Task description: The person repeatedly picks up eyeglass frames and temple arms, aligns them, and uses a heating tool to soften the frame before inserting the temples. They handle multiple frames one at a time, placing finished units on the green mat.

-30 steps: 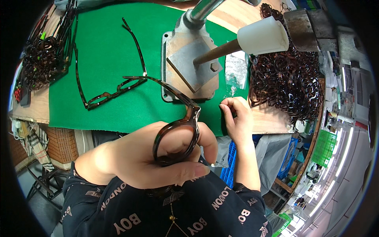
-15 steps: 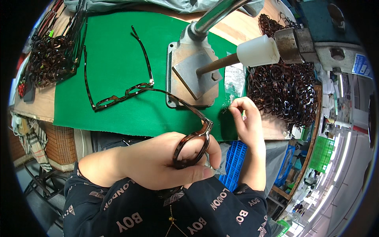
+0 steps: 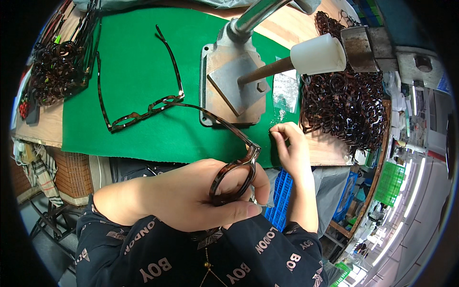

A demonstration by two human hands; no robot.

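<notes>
My left hand (image 3: 191,198) is closed around a dark tortoiseshell eyeglass frame (image 3: 231,128). One rim shows by the fingers, and an unfolded temple reaches out over the mat; the rest is hidden. Low over the mat's right part, my right hand (image 3: 295,149) has thumb and forefinger bent toward each other at the edge of a scatter of tiny whitish pieces (image 3: 281,115). Whatever its fingertips hold, if anything, is too small to make out. Beside the pieces lies a clear plastic bag (image 3: 286,93). Another tortoiseshell eyeglass frame (image 3: 138,116) rests on the green mat (image 3: 129,43), temples spread.
A metal stand (image 3: 233,81) with a slanted rod and white plastic sleeve (image 3: 315,54) stands at the mat's centre right. Heaped eyeglass frames (image 3: 342,107) lie at the right, more frames (image 3: 60,71) at the left. A blue crate (image 3: 279,198) sits below the table edge.
My right hand has moved slightly left, its fingertips now lower beside the small pieces. The left hand keeps its hold on the eyeglass frame. The whole view has shifted a little.
</notes>
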